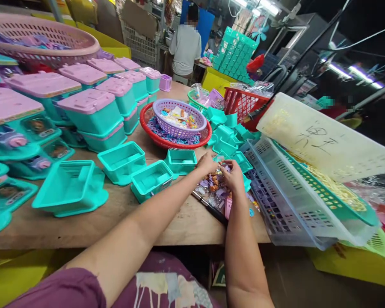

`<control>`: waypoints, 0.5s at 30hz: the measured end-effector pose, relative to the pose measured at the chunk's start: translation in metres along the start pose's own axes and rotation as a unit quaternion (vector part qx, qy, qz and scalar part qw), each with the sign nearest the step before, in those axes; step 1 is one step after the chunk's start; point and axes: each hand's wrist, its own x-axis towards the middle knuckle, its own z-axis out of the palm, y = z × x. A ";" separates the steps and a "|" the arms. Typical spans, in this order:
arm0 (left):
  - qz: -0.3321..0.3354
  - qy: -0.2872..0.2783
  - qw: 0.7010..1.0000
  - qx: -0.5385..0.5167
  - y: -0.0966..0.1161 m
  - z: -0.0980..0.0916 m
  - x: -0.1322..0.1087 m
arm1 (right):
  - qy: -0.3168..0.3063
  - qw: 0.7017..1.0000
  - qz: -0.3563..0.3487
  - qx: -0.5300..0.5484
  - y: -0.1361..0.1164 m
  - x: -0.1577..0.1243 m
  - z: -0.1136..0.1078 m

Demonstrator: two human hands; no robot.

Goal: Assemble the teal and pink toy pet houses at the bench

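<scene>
My left hand and my right hand are close together above a pile of small plastic parts in purple, orange and clear colours. The fingers of both hands are bent into a pinch, and what lies between them is too small to make out. A long black-handled tool with a metal shaft lies at the near edge of the pile, partly behind my right forearm. Left of my left hand stand open teal plastic tubs. More teal tubs are heaped just beyond my hands.
A red basket holds purple pieces and a smaller lilac basket. Teal boxes with pink lids are stacked at left, near a big pink basket. Tilted nested crates crowd the right edge. A person is farther back.
</scene>
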 end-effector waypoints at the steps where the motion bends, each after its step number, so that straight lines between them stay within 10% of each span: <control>1: 0.022 -0.001 1.000 -0.017 0.000 -0.002 0.000 | 0.002 1.000 -0.011 0.012 -0.001 0.001 -0.002; 7: 0.101 0.053 0.993 -0.019 -0.005 -0.026 -0.022 | 0.068 0.994 -0.083 -0.005 -0.014 -0.023 -0.027; 15: 0.150 0.043 0.984 0.090 -0.025 -0.027 -0.032 | -0.118 0.975 -0.151 -0.115 -0.007 -0.101 -0.042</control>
